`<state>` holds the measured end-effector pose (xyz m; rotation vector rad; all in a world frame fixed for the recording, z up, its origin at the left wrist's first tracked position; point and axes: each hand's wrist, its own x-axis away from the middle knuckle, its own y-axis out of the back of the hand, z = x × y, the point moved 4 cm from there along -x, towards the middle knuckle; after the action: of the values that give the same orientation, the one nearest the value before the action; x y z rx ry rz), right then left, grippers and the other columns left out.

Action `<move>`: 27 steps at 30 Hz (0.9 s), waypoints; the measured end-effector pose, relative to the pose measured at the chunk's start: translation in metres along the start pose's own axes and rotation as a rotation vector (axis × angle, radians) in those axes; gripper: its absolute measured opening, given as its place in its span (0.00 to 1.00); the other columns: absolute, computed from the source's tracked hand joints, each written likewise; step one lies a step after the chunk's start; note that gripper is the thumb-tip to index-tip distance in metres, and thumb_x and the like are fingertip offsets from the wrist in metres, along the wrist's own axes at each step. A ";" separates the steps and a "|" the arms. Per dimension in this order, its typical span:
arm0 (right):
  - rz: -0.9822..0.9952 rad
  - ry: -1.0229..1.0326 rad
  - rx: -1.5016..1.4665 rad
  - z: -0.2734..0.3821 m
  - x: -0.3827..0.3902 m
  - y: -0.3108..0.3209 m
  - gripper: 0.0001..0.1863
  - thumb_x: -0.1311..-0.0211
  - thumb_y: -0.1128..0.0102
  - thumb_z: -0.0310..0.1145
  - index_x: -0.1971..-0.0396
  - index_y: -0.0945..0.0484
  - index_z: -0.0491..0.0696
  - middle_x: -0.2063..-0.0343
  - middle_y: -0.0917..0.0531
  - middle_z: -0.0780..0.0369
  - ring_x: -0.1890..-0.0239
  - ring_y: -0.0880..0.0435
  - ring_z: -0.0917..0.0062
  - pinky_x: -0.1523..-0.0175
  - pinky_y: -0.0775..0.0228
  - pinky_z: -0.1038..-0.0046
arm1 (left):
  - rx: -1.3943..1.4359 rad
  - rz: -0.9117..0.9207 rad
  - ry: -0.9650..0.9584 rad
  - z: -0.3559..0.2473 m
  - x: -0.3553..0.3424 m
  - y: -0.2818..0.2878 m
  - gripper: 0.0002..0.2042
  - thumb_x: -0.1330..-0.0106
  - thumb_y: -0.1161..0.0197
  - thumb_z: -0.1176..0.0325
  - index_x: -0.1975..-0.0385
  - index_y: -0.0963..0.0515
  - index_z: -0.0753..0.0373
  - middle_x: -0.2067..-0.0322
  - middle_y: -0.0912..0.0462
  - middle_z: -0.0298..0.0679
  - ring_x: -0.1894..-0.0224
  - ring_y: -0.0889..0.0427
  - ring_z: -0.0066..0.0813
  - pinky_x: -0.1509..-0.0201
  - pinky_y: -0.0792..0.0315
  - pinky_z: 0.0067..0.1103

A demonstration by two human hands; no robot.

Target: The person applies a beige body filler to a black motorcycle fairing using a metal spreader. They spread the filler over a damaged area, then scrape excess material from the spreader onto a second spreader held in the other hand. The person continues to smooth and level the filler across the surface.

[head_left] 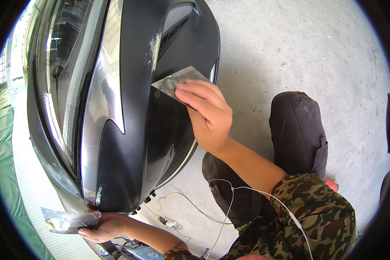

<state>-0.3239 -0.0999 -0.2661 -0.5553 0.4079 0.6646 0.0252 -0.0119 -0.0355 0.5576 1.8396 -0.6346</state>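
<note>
My right hand (208, 108) grips a thin square metal spreader (167, 86), whose left corner sits at the raised ridge of a black car bumper (134, 164). A pale, patchy smear (152, 47) shows on that ridge, above the spreader. Low on the left, my left hand (106, 227) holds a second metal plate (67, 219) roughly level, just below the bumper's lower end. A small light patch (99, 195) marks the bumper near that hand.
A glossy headlight (60, 86) runs along the left of the bumper. Beyond are a green cover (4, 173) and white ribbed surface. My knees (294, 134) bend over the concrete floor (333, 56). Thin cables (199, 212) hang across my legs and lie near connectors below the bumper.
</note>
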 end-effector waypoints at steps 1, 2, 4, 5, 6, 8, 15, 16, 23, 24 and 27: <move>-0.017 0.005 -0.007 0.001 -0.002 0.002 0.22 0.48 0.35 0.10 0.53 0.11 0.43 0.52 0.11 0.58 0.48 0.13 0.59 0.41 0.23 0.62 | -0.027 0.009 -0.035 -0.001 -0.001 0.000 0.12 0.26 0.37 0.65 0.62 0.22 0.71 0.57 0.22 0.46 0.51 0.20 0.32 0.47 0.18 0.26; -0.015 -0.014 0.031 0.000 -0.006 0.004 0.20 0.45 0.36 0.10 0.53 0.11 0.42 0.52 0.11 0.57 0.47 0.13 0.60 0.40 0.23 0.64 | -0.011 0.020 -0.019 0.000 -0.001 0.000 0.12 0.26 0.37 0.65 0.63 0.22 0.71 0.58 0.22 0.46 0.52 0.20 0.32 0.47 0.18 0.26; -0.025 -0.046 0.098 -0.003 -0.015 0.006 0.16 0.39 0.36 0.11 0.53 0.12 0.39 0.52 0.11 0.55 0.47 0.13 0.60 0.40 0.22 0.67 | -0.089 0.001 -0.052 -0.003 -0.001 -0.001 0.12 0.26 0.37 0.65 0.63 0.22 0.71 0.58 0.21 0.46 0.52 0.20 0.32 0.48 0.19 0.26; -0.041 -0.038 0.099 -0.005 -0.022 0.006 0.15 0.36 0.37 0.12 0.52 0.12 0.39 0.51 0.11 0.55 0.47 0.12 0.62 0.40 0.22 0.69 | -0.007 0.044 -0.035 -0.004 0.000 -0.004 0.12 0.26 0.36 0.65 0.63 0.22 0.71 0.59 0.21 0.46 0.53 0.20 0.32 0.48 0.19 0.26; -0.064 -0.042 0.088 -0.008 -0.028 0.005 0.15 0.35 0.37 0.12 0.52 0.12 0.40 0.51 0.11 0.55 0.47 0.12 0.64 0.41 0.22 0.69 | 0.014 0.024 -0.007 -0.004 0.001 -0.005 0.12 0.27 0.36 0.66 0.63 0.22 0.71 0.59 0.21 0.46 0.52 0.19 0.32 0.48 0.19 0.26; -0.111 -0.046 0.067 -0.014 -0.039 0.000 0.14 0.33 0.38 0.13 0.51 0.12 0.41 0.51 0.11 0.55 0.47 0.13 0.66 0.41 0.22 0.71 | 0.035 0.007 0.023 -0.006 0.003 -0.009 0.12 0.27 0.36 0.66 0.63 0.21 0.71 0.58 0.20 0.46 0.52 0.19 0.33 0.47 0.20 0.27; -0.120 -0.064 0.053 -0.021 -0.050 -0.010 0.14 0.30 0.38 0.15 0.51 0.11 0.43 0.50 0.10 0.58 0.48 0.13 0.69 0.43 0.22 0.73 | 0.019 0.029 0.005 -0.008 0.004 -0.013 0.13 0.27 0.36 0.65 0.62 0.19 0.72 0.58 0.19 0.48 0.50 0.19 0.34 0.43 0.23 0.28; -0.110 -0.047 0.068 -0.020 -0.049 -0.010 0.14 0.31 0.38 0.14 0.51 0.11 0.43 0.51 0.10 0.58 0.48 0.13 0.68 0.43 0.22 0.72 | -0.010 0.022 0.002 -0.008 0.004 -0.012 0.13 0.27 0.37 0.65 0.62 0.20 0.72 0.58 0.19 0.48 0.50 0.19 0.34 0.43 0.23 0.28; -0.019 0.043 0.099 -0.006 -0.025 -0.003 0.18 0.43 0.34 0.12 0.54 0.11 0.44 0.53 0.10 0.59 0.48 0.13 0.61 0.42 0.24 0.65 | -0.014 -0.002 0.009 -0.011 0.007 -0.015 0.13 0.26 0.37 0.64 0.65 0.23 0.71 0.60 0.22 0.46 0.52 0.20 0.33 0.44 0.23 0.28; -0.014 0.069 0.100 -0.005 -0.021 -0.003 0.19 0.46 0.34 0.12 0.54 0.11 0.44 0.53 0.11 0.60 0.48 0.14 0.61 0.42 0.25 0.63 | -0.014 -0.009 0.011 -0.012 0.007 -0.016 0.13 0.26 0.37 0.64 0.65 0.23 0.70 0.60 0.22 0.46 0.52 0.20 0.33 0.44 0.23 0.29; 0.029 0.063 0.083 -0.003 -0.009 -0.001 0.20 0.47 0.34 0.11 0.55 0.10 0.44 0.53 0.10 0.59 0.48 0.13 0.60 0.41 0.23 0.63 | 0.011 -0.005 0.027 -0.011 0.007 -0.016 0.13 0.25 0.37 0.64 0.64 0.23 0.71 0.60 0.22 0.47 0.52 0.20 0.33 0.44 0.23 0.29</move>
<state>-0.3299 -0.1064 -0.2637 -0.4935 0.5013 0.6566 0.0049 -0.0158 -0.0364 0.5715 1.8642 -0.6438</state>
